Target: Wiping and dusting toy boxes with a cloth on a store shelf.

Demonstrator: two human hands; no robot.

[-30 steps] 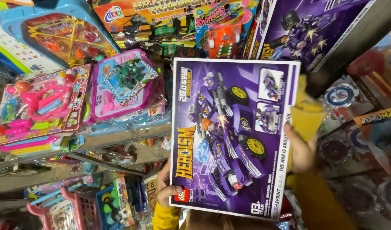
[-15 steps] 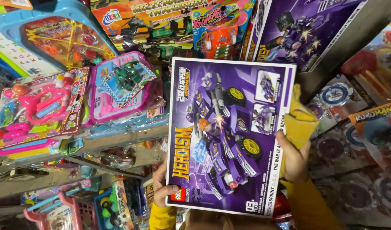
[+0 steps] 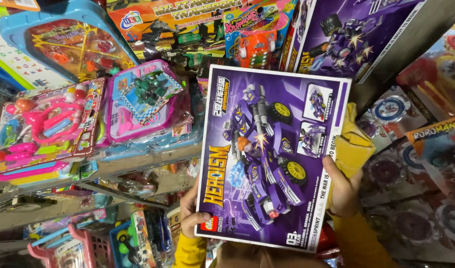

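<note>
Gripping purple box (image 3: 272,154) — both hands (image 3: 339,191).

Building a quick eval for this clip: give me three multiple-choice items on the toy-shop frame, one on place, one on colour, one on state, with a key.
1. Where is the pink toy set in a clear blister pack, relative to the held box?
A. To its left
B. Under it
C. To its right

2. What is the main colour of the held box?
A. Green
B. Purple
C. White

3. How is the box held?
A. Lying flat on the floor
B. One hand only
C. Both hands at its edges

Key:
1 A: the pink toy set lies on the shelf left of the purple box.
2 B: its face is purple, showing a purple vehicle with yellow wheels.
3 C: the left hand grips the lower left corner, and the right hand grips the right edge along with a yellow cloth.
</note>
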